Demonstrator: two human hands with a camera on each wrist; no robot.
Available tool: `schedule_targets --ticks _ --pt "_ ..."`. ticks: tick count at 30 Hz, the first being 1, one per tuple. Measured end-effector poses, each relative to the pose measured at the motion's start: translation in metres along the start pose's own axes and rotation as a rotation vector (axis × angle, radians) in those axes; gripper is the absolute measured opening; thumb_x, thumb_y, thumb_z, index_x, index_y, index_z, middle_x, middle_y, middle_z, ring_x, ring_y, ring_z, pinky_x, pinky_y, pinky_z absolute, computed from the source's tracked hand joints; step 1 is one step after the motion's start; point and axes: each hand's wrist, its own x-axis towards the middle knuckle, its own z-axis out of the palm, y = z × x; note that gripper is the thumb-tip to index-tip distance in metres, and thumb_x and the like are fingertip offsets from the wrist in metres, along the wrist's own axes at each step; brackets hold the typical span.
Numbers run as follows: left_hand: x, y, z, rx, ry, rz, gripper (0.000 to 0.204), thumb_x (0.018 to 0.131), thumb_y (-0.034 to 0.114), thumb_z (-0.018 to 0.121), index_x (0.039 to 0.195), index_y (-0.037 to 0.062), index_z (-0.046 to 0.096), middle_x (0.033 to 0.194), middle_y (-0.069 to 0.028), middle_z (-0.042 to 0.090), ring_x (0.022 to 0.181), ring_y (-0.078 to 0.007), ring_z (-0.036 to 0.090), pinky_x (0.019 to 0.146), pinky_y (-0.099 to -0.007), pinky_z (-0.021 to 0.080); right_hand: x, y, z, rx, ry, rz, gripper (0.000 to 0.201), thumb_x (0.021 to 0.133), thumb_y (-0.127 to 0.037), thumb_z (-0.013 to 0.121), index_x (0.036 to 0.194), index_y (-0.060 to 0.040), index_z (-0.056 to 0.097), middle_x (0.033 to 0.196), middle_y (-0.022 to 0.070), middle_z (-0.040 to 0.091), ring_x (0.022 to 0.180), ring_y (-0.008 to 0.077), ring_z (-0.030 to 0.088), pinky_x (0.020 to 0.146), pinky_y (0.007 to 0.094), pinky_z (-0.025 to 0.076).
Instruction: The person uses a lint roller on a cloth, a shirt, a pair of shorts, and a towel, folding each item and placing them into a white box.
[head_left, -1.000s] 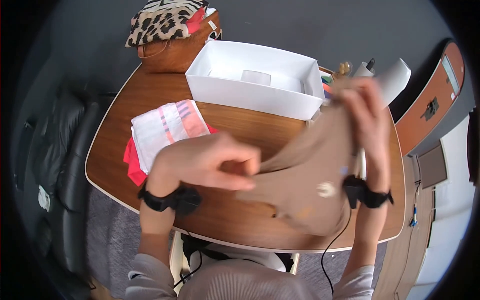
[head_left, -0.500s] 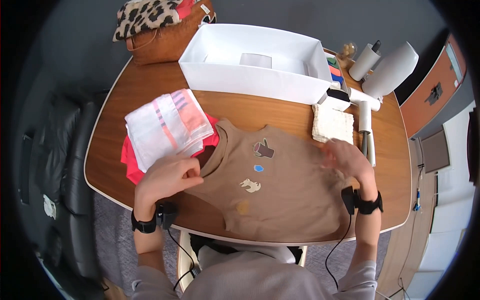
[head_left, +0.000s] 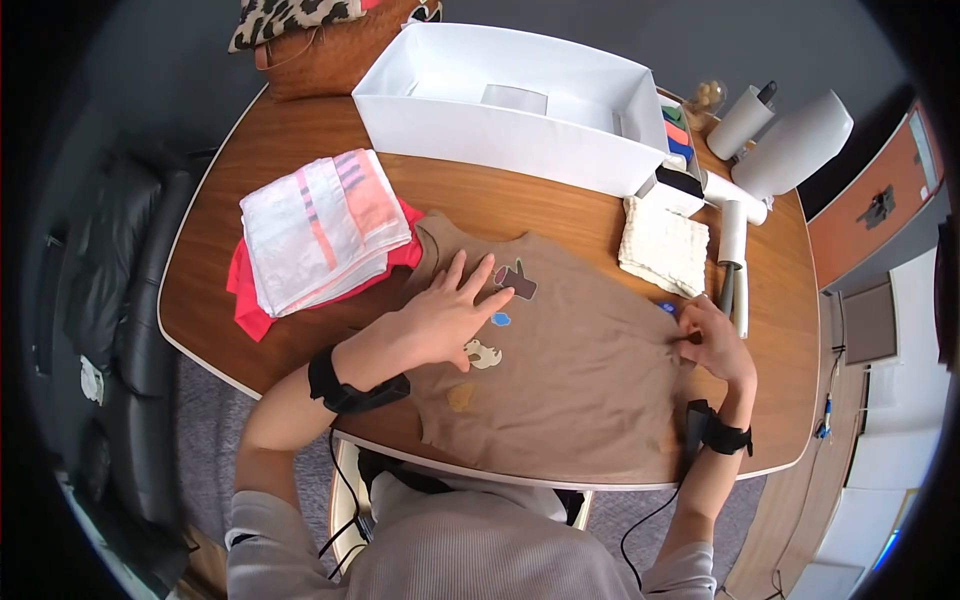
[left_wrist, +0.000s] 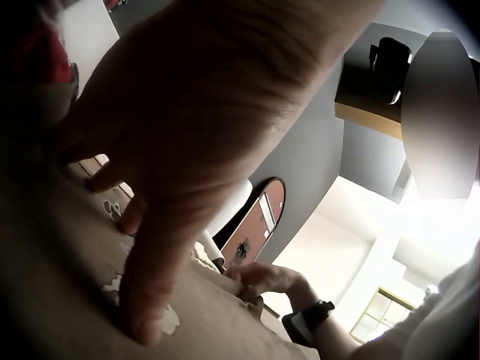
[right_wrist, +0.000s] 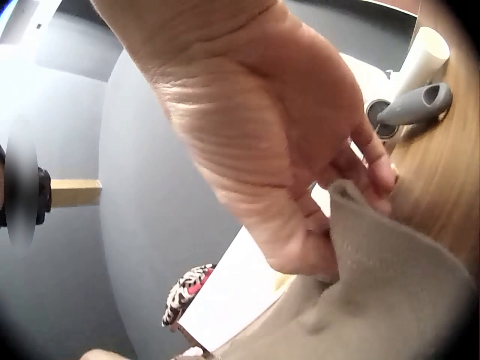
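Flat brown shirt (head_left: 575, 370), colourful prints (head_left: 518, 284); left hand (head_left: 440, 318) splay-fingered atop; edge in pinch of right hand (head_left: 716, 345)

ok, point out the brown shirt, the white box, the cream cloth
brown shirt (head_left: 565, 365), head view, on the plain fabric near its middle
white box (head_left: 505, 150), head view, on the long wall facing the person
cream cloth (head_left: 663, 247), head view, middle of its top

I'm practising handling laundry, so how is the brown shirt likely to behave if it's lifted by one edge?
The brown shirt would probably hang floppy: its edge bunches softly at the right hand. It is likely light for its spread, as the cloth looks thin. It may crease if pulled, since the left hand lies spread on it.
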Motion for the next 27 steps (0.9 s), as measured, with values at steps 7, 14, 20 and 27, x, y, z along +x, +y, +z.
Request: schedule_targets --ticks 7,14,20,27 --pt "0.001 0.016 0.007 0.052 -0.032 -0.041 0.106 0.050 0.033 0.082 0.134 0.0060 0.022 0.136 -0.0328 0.010 0.120 -0.0563 0.018 0.095 -0.0543 0.033 -0.004 -0.001 -0.013 0.617 0.097 -0.028 0.022 0.065 0.009 0.049 0.068 -0.0087 0.037 0.078 -0.0027 0.036 0.067 0.0033 0.033 0.056 0.0174 0.029" --pt "0.005 0.040 0.009 0.052 -0.061 -0.152 0.112 0.048 0.041 0.081 0.135 0.0045 0.020 0.135 -0.0351 0.010 0.120 -0.0564 0.020 0.090 -0.0542 0.037 0.011 0.025 -0.016 0.504 0.275 0.094 0.015 0.073 0.006 0.059 0.078 -0.0056 0.049 0.075 -0.0034 0.046 0.068 0.0035 0.044 0.058 0.0187 0.037" --pt "0.007 0.047 -0.001 0.067 -0.155 -0.223 0.109 0.051 0.047 0.078 0.136 0.0081 0.020 0.136 -0.0341 0.012 0.117 -0.0556 0.027 0.085 -0.0560 0.041 0.016 0.011 -0.014 -0.290 0.581 0.004 0.017 0.071 -0.004 0.066 0.085 0.0018 0.056 0.077 0.0113 0.054 0.069 0.0202 0.054 0.066 0.0296 0.045" --pt "0.016 0.038 -0.010 0.064 -0.181 -0.258 0.102 0.057 0.045 0.075 0.136 0.0113 0.021 0.135 -0.0343 0.012 0.116 -0.0554 0.029 0.086 -0.0571 0.039 0.058 0.031 -0.014 -0.296 0.456 0.314 0.042 0.072 -0.029 0.063 0.090 0.0080 0.053 0.087 0.0259 0.059 0.085 0.0356 0.059 0.073 0.0386 0.045"
